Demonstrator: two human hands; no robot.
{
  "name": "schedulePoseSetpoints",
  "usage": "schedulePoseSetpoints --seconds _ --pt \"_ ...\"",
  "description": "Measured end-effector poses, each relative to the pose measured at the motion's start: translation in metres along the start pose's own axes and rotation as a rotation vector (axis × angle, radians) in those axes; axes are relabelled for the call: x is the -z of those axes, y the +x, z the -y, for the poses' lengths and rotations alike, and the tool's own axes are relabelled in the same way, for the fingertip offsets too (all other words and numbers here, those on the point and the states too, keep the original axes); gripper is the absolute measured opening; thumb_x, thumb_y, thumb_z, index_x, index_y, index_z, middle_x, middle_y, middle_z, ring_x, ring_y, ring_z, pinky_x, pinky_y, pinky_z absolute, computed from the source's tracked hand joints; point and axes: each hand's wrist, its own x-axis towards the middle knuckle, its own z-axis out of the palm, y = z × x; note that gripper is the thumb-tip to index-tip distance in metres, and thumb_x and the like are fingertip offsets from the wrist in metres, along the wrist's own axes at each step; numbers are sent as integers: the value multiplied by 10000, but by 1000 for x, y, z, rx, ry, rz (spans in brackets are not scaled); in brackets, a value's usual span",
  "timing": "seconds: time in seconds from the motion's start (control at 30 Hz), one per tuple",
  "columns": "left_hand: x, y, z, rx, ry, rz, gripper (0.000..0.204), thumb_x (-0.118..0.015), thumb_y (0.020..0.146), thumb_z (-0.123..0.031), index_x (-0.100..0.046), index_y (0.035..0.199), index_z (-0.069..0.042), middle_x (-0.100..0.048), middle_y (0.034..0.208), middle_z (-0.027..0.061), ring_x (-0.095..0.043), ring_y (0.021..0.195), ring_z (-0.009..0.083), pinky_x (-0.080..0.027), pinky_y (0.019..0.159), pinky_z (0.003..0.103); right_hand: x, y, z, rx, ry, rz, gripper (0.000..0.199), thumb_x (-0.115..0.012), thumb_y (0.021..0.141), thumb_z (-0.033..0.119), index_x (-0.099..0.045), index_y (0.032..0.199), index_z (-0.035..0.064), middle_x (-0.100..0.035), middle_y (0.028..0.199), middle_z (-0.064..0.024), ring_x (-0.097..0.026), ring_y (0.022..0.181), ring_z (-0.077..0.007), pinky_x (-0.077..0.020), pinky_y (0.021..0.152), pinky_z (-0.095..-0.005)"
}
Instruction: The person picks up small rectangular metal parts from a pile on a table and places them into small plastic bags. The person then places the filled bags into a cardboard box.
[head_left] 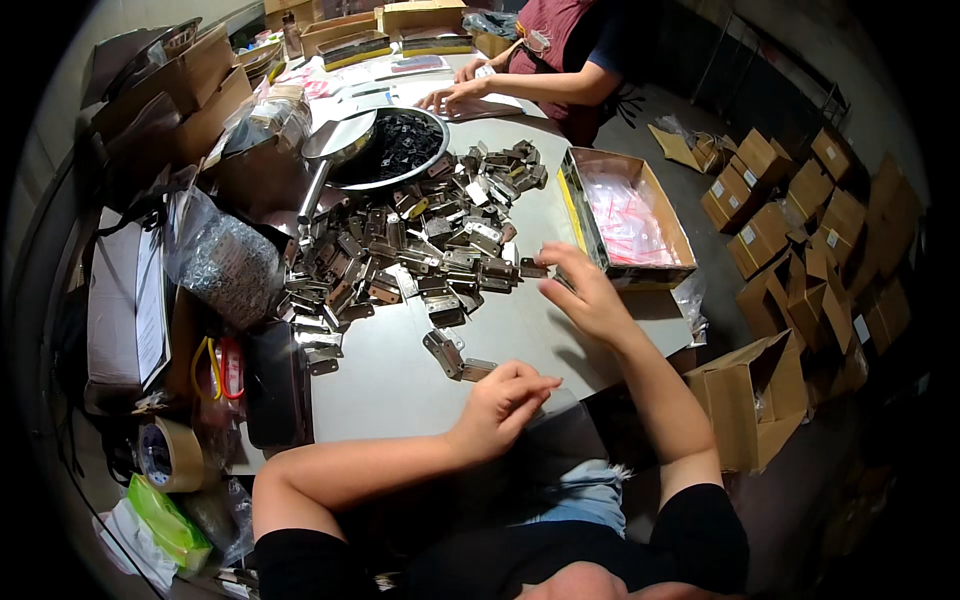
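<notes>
A large heap of hinge-like metal pieces (390, 255), silvery and brownish with small holes, spreads over the white table (390, 400). My right hand (585, 290) is at the heap's right edge, thumb and forefinger apart. Its fingertips are close to one outlying metal piece (532, 268); whether they touch it I cannot tell. Nearer to me, my left hand (503, 405) is closed in a pinch, and what it holds, if anything, is hidden. Just beyond it lie two or so loose pieces (478, 370). An open box (682, 240) of small clear bags stands right of my right hand.
A metal bowl (440, 165) of black parts, with a scoop (340, 140) on it, stands behind the heap. Left are a bag of small metal parts (225, 265), a dark case (277, 385) and a tape roll (172, 455). Across the table a co-worker's hands (460, 92) rest on papers. Cartons (750, 390) fill the right floor.
</notes>
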Motion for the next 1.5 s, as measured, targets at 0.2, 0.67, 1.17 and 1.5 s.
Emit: schedulePoseSetpoints --seconds 0.2,0.67,1.17,1.5 --pt "-5 -5 3 -73 -44 209 140 -651 875 -28 -705 1004 -43 -609 761 104 -583 687 223 -469 631 311 -57 71 3 -406 -476 186 642 -396 882 719 -385 1443 406 -243 1574 -116 -239 1417 -397 -171 1056 -705" --pt "-8 -11 3 6 -129 389 152 -767 823 -148 -697 892 -31 -629 739 43 -601 644 149 -470 586 270 -41 -54 41 65 -563 74 658 -567 877 548 -480 1401 160 -349 1474 -215 -405 1287 -431 -325 1057 -510" --pt "-10 -14 -9 114 -17 261 289 -750 733 -78 -636 992 -21 -590 841 99 -583 722 191 -484 646 301 18 -120 146 -38 -87 419 375 -770 766 301 -649 1024 59 -606 1083 -103 -576 924 -297 -496 805 -382" --pt "-19 -29 -7 373 -189 546 501 -779 777 -186 -498 1164 -35 -612 861 65 -605 720 193 -491 662 299 32 -109 99 -257 176 303 200 -726 792 160 -684 955 52 -622 955 -115 -614 740 -288 -515 676 -353"
